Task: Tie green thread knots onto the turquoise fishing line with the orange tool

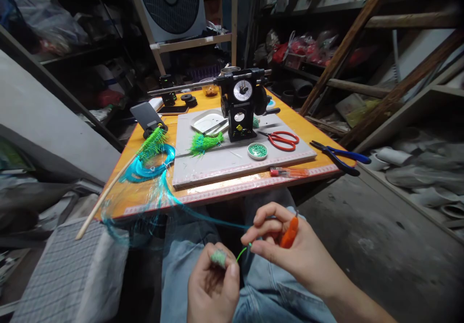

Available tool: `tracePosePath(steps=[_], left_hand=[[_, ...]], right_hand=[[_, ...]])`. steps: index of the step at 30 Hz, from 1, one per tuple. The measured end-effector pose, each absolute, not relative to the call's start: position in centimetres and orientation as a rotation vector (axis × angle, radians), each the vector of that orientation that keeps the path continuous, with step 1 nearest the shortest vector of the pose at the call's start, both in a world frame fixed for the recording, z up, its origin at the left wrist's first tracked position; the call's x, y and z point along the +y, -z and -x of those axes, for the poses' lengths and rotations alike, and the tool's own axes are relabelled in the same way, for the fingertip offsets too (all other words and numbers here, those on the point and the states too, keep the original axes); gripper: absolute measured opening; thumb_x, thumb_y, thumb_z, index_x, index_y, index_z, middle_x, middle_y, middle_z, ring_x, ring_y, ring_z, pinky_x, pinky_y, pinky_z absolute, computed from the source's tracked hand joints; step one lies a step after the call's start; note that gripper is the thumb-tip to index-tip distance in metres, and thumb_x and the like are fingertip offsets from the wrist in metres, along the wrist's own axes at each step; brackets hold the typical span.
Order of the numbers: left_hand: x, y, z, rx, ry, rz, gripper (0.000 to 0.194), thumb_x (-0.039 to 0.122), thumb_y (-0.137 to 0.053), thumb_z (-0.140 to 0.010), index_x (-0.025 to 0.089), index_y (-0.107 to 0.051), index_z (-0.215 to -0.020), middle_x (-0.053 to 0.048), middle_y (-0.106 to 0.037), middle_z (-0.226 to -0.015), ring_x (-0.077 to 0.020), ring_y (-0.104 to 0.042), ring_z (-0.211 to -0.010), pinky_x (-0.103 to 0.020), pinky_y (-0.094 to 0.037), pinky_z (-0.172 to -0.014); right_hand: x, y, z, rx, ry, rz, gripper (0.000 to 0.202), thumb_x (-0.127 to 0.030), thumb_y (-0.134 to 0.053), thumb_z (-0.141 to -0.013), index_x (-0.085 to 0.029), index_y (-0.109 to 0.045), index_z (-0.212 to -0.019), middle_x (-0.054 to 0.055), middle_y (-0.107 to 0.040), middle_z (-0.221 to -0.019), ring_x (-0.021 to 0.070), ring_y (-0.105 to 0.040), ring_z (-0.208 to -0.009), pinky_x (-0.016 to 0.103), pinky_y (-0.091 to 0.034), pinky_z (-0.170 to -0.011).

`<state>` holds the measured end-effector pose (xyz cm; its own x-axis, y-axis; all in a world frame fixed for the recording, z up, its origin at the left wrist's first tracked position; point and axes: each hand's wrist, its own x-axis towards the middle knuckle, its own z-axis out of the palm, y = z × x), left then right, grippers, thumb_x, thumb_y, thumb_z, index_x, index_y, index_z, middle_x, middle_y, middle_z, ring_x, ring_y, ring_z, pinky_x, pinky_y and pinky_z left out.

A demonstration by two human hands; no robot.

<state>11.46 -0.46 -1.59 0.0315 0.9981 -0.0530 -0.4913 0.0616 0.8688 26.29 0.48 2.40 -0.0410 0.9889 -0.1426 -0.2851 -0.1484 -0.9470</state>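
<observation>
Cord (241, 253) in the pinch of left hand (214, 284) and right hand (295, 254), ends indistinct

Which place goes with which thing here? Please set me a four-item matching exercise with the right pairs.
1. Red-handled scissors
2. Blue-handled pliers
3. Orange-handled tool
4. Green beads

A. In the right hand
B. In a small white dish
C. Flat on the grey board
D. Handles past the table's edge

Pairs: 1-C, 2-D, 3-A, 4-B
</observation>
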Motion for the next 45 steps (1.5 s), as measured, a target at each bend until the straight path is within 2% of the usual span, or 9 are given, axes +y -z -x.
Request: tracePosePath(steps=[17, 26, 33, 36, 39, 41, 45], left_hand=[[-0.4, 1.1, -11.6, 0.870, -1.346, -0.767, 0.035, 0.035, -0.078, -0.072, 0.018, -0.051, -0.060, 0.004, -0.044, -0.057, -0.0105, -0.041, -0.054, -0.019, -0.036, -0.050], [-0.5, 1.4, -11.8, 0.871, -1.366, -0.786, 0.034, 0.035, -0.078, -0.073, 0.019, -0.051, -0.059, 0.004, -0.045, -0.057, -0.0107, -0.041, -0.054, -0.019, -0.036, -0.050], [-0.5, 0.9, -12.1, 0.853, -1.361, -0.747, 0.032, 0.033, -0.081, -0.070, 0.017, -0.055, -0.058, 0.004, -0.047, -0.057, -0.0095, -0.042, -0.053, -0.016, -0.037, -0.050], [-0.6, 0.6, -12.2, 0.866, -1.361, -0.693, 0.031, 0.032, -0.083, -0.068, 0.017, -0.058, -0.057, 0.003, -0.051, -0.058, -0.0094, -0.045, -0.054, -0.016, -0.039, -0.051], [-0.6, 0.3, -12.2, 0.883, -1.338, -0.702, 0.027, 0.033, -0.083, -0.067, 0.017, -0.063, -0.058, 0.002, -0.055, -0.057, -0.0084, -0.048, -0.052, -0.016, -0.041, -0.052], [-0.6, 0.1, -12.2, 0.909, -1.313, -0.719, 0.026, 0.034, -0.083, -0.067, 0.017, -0.066, -0.059, 0.002, -0.057, -0.056, -0.0077, -0.050, -0.050, -0.015, -0.041, -0.052], [-0.7, -0.1, -12.3, 0.970, -1.304, -0.668, 0.027, 0.034, -0.086, -0.062, 0.016, -0.066, -0.058, 0.003, -0.057, -0.056, -0.0071, -0.053, -0.050, -0.013, -0.043, -0.051]], right_hand=[[0.4, -2.6, -26.4, -0.953, -1.428, 1.109, 0.033, -0.028, -0.081, -0.071, -0.020, -0.052, -0.087, 0.004, -0.075, -0.077, 0.0077, -0.047, -0.052, 0.019, -0.032, -0.049], [0.2, -2.5, -26.4, -0.976, -1.422, 1.101, 0.031, -0.026, -0.078, -0.074, -0.020, -0.051, -0.087, 0.004, -0.074, -0.077, 0.0058, -0.039, -0.048, 0.019, -0.031, -0.047], [-0.1, -2.8, -26.0, -1.003, -1.420, 1.123, 0.027, -0.022, -0.076, -0.076, -0.021, -0.052, -0.089, 0.004, -0.075, -0.081, 0.0085, -0.046, -0.055, 0.019, -0.033, -0.051], [-0.1, -2.5, -25.9, -1.024, -1.469, 1.113, 0.026, -0.023, -0.076, -0.076, -0.021, -0.056, -0.092, 0.004, -0.074, -0.081, 0.0076, -0.039, -0.052, 0.019, -0.030, -0.049], [0.3, -2.0, -26.0, -1.063, -1.535, 1.067, 0.032, -0.030, -0.080, -0.072, -0.021, -0.067, -0.100, 0.004, -0.070, -0.092, 0.0058, -0.030, -0.050, 0.021, -0.028, -0.046], [0.5, -1.8, -26.1, -1.115, -1.515, 1.018, 0.030, -0.035, -0.080, -0.071, -0.023, -0.074, -0.098, 0.004, -0.064, -0.099, 0.0064, -0.037, -0.054, 0.022, -0.032, -0.048], [0.5, -2.1, -26.0, -1.196, -1.383, 0.967, 0.011, -0.033, -0.074, -0.079, -0.025, -0.079, -0.083, 0.003, -0.057, -0.089, 0.0139, -0.054, -0.073, 0.024, -0.045, -0.061]])
